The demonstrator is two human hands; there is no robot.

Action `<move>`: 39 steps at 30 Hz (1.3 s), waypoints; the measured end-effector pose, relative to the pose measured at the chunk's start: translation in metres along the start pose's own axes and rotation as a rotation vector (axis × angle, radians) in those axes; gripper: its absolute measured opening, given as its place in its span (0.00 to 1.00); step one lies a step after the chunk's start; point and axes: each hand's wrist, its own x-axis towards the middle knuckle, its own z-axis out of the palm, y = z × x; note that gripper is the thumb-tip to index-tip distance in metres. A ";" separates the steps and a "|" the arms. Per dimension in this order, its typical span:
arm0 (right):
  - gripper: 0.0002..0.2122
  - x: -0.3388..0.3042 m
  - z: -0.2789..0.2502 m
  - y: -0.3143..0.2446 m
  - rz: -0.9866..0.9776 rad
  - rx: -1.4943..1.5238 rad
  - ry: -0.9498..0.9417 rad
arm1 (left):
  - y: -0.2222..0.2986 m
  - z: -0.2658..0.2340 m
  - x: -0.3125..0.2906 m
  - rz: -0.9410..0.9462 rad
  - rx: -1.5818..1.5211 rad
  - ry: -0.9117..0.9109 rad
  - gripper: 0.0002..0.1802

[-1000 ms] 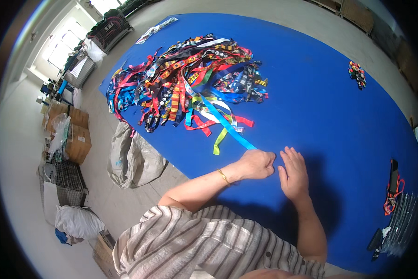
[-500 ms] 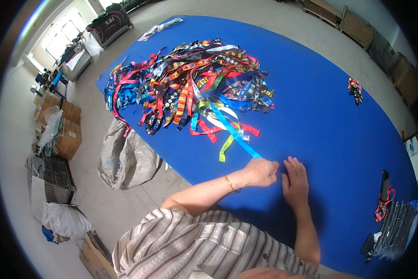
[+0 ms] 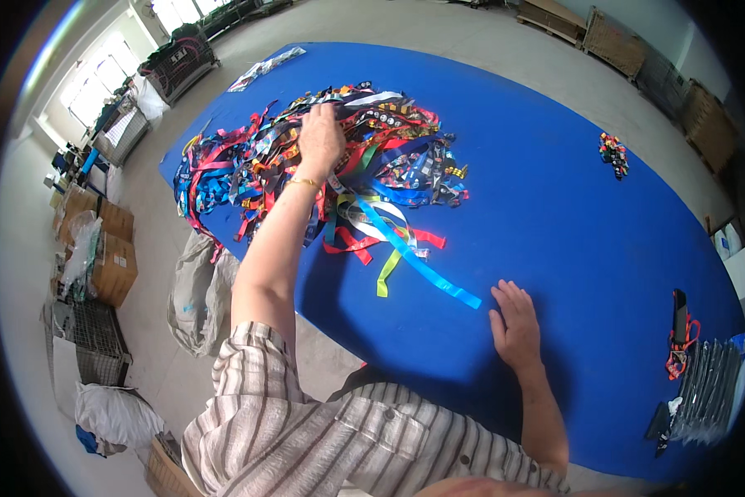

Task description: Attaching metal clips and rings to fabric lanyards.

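Note:
My left hand [image 3: 321, 147] reaches over a large heap of printed multicoloured ribbon straps [image 3: 256, 157] on the blue table, its fingers stretched forward and the tips low over the straps. I see no strap held in it. From the heap a bright blue ribbon [image 3: 422, 269] runs towards me, its free end lying on the table. Beside that end rests my right hand [image 3: 517, 327], open and holding nothing, fingers pointing away from me. A yellow-green ribbon [image 3: 384, 277], a red ribbon [image 3: 426, 238] and white loops also trail from the heap's near side.
A small bundle of colourful straps [image 3: 613, 155] lies at the table's far right. Near the right edge are a black-and-orange item [image 3: 679, 340] and a stack of dark plastic-wrapped packets [image 3: 708, 393]. A grey sack [image 3: 197, 294] stands by the left edge; cardboard boxes [image 3: 114, 257] sit beyond.
My left hand has let go of the blue ribbon's end and moved forward and left onto the heap. The ribbon now lies loose. My right hand stays nearly where it was.

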 end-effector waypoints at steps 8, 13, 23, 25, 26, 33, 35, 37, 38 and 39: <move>0.17 0.000 0.001 0.000 0.002 -0.003 -0.014 | -0.022 0.019 -0.018 0.009 0.064 -0.375 0.15; 0.17 0.001 0.003 0.000 0.011 -0.012 -0.009 | -0.010 0.014 -0.035 0.002 0.068 -0.419 0.13; 0.17 0.001 0.003 0.000 -0.004 0.003 -0.002 | 0.006 -0.017 -0.027 -0.021 0.066 -0.594 0.15; 0.17 0.000 0.004 0.002 -0.002 0.000 0.001 | 0.007 -0.019 -0.023 -0.066 0.076 -0.572 0.17; 0.17 0.000 0.003 0.002 -0.008 -0.002 0.007 | 0.003 -0.021 -0.022 0.022 0.103 -0.412 0.16; 0.17 -0.001 0.002 0.001 -0.019 0.013 0.011 | -0.026 0.003 0.012 0.101 0.201 -0.122 0.11; 0.18 0.000 0.002 -0.001 -0.016 0.021 0.011 | -0.031 0.011 0.016 0.111 0.216 -0.157 0.11; 0.18 0.000 0.001 0.000 -0.012 0.028 0.011 | -0.033 0.020 0.014 -0.026 0.241 -0.323 0.13; 0.18 0.000 0.001 -0.001 -0.022 0.033 0.015 | -0.041 0.029 0.015 -0.067 0.260 -0.390 0.15; 0.18 0.000 0.001 -0.001 -0.030 0.037 0.020 | -0.047 0.033 0.012 -0.064 0.260 -0.391 0.15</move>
